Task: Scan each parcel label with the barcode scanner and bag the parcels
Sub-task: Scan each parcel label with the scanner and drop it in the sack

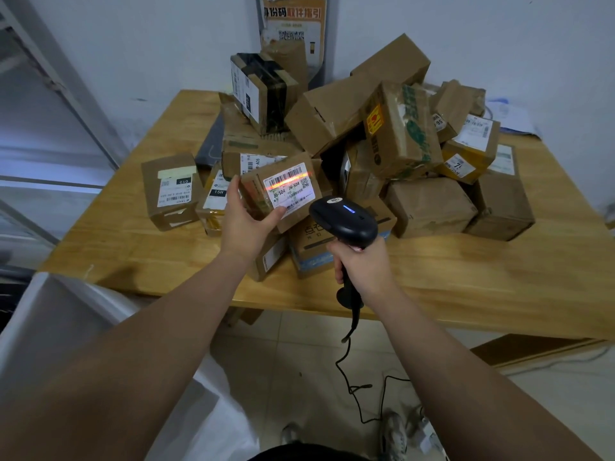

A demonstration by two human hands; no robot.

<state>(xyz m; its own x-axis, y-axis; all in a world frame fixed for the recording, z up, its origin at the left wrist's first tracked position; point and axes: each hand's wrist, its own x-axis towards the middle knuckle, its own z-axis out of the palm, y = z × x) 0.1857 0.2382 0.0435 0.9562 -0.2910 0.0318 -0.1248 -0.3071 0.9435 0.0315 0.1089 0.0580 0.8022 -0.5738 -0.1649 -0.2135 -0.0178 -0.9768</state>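
Head cam: left hand [248, 224] grips a small parcel [293, 214] just above the pile [399, 134], thumb on the label [289, 188], red scan line across its barcode. Right hand [362, 264] is wrapped round the black scanner [344, 221] handle, just right of the parcel. The table [482, 271] has bare wood along its front edge. A white bag [66, 314] sits by its near-left corner.

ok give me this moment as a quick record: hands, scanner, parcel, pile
left hand: grips a small parcel, label facing the barcode scanner
right hand: grips the barcode scanner by its handle
barcode scanner: blue light on, red line across the label's top barcode
label text: J6-S04
pile: many cardboard parcels on the wooden table
bag: white bag, lower left beside the table
stage: scanning, parcel not yet bagged
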